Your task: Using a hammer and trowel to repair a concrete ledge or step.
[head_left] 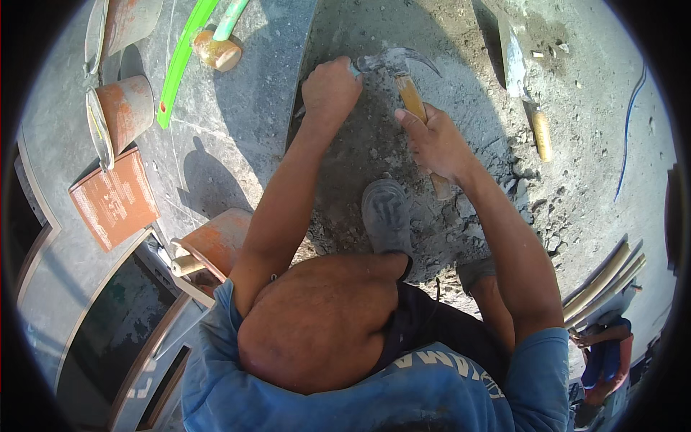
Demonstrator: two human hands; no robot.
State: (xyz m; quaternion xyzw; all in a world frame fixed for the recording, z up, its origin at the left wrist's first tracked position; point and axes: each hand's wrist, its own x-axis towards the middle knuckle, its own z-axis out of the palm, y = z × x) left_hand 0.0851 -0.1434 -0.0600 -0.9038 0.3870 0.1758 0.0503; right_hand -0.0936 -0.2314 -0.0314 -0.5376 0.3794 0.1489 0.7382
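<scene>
My right hand [435, 140] is wrapped round the wooden handle of a claw hammer [412, 97], its handle end poking out below the palm. The hammer's curved claw points right, and its striking face is at the thumb side of my left hand [331, 90]. That left hand is closed in a fist around a chisel-like rod [355, 70]. Only a small end of the rod shows beside the hammer; the fingers hide most of it. Below the fist runs the edge of a grey tiled surface [270, 93], bordering rough, broken mortar [461, 209].
A rubber mallet [217, 52] and a bright green straightedge [176, 72] lie on the tiles. Buckets [126, 108] and a reddish-brown tile [115, 201] are at left. A trowel [541, 133], blue cord [630, 108] and poles [604, 281] are at right, near another person [604, 353].
</scene>
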